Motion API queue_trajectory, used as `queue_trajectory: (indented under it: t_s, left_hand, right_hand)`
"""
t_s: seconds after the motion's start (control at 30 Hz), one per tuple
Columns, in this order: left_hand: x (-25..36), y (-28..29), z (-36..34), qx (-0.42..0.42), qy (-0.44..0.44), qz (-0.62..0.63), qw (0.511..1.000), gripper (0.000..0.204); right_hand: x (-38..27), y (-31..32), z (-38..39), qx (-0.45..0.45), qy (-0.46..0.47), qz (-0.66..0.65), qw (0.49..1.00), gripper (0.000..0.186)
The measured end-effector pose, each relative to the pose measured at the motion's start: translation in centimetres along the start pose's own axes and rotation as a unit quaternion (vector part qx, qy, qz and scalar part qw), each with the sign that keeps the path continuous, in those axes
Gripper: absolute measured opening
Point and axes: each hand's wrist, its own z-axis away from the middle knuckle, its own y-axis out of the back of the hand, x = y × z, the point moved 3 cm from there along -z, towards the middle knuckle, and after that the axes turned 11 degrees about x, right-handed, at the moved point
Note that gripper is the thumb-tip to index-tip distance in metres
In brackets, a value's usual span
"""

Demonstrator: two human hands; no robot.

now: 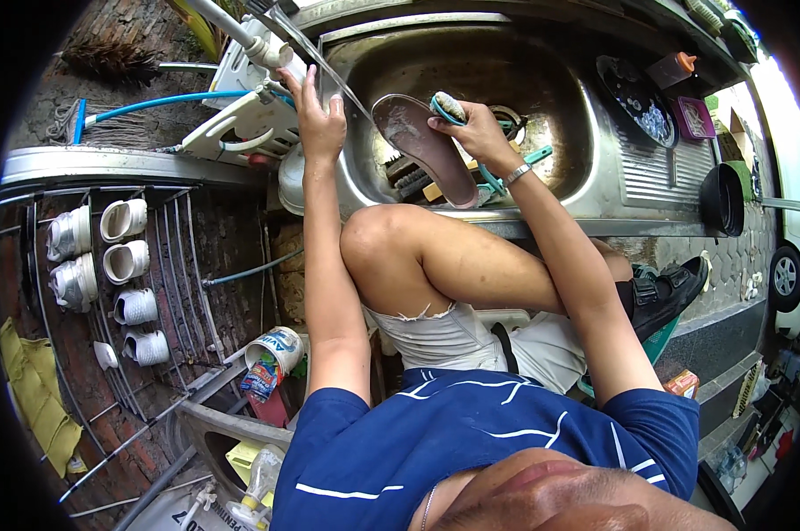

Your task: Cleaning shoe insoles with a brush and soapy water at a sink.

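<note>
My left hand (322, 126) is raised at the white tap (265, 55), its fingers stretched and apart, the tips close to the tap's body. A thin stream of water runs from the tap toward a brownish-grey shoe insole (425, 149). The insole slants over the steel sink (559, 106), with some whitish suds at its upper end. My right hand (481, 137) is closed around a small scrub brush (449, 108) with pale bristles and a teal back. That hand overlaps the insole's edge; whether it also grips the insole, I cannot tell. Under the insole lies a dark-bristled brush (409, 177).
Several white shoes (124, 219) stand on a metal rack (183, 265) at the left. A ribbed drainboard (657, 181) at the right bears a dark round pan (634, 97). A blue hose (170, 102) runs behind the tap. My bent knee (373, 234) is against the sink's front.
</note>
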Motion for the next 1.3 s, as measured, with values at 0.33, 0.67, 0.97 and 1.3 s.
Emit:
queue_trajectory:
  t_s: [0.33,0.67,0.97,1.3]
  left_hand:
    - [0.7,-0.1,0.2,0.01,-0.013,0.008,1.0,0.053]
    - [-0.9,0.8,0.3,0.055,0.098,0.172,0.979,0.046]
    - [1.2,2.8,-1.4,0.174,0.297,0.404,0.848,0.036]
    - [7.5,4.3,-2.8,0.247,0.275,0.349,0.861,0.031]
  right_hand:
    - [-0.4,-2.1,-1.4,0.007,0.03,0.009,0.999,0.029]
    - [-4.0,-3.2,-0.5,-0.017,0.042,0.029,0.999,0.03]
    - [-3.6,-0.3,-0.3,0.029,-0.004,-0.164,0.986,0.023]
    - [-5.0,3.1,0.6,0.12,-0.064,-0.248,0.959,0.017]
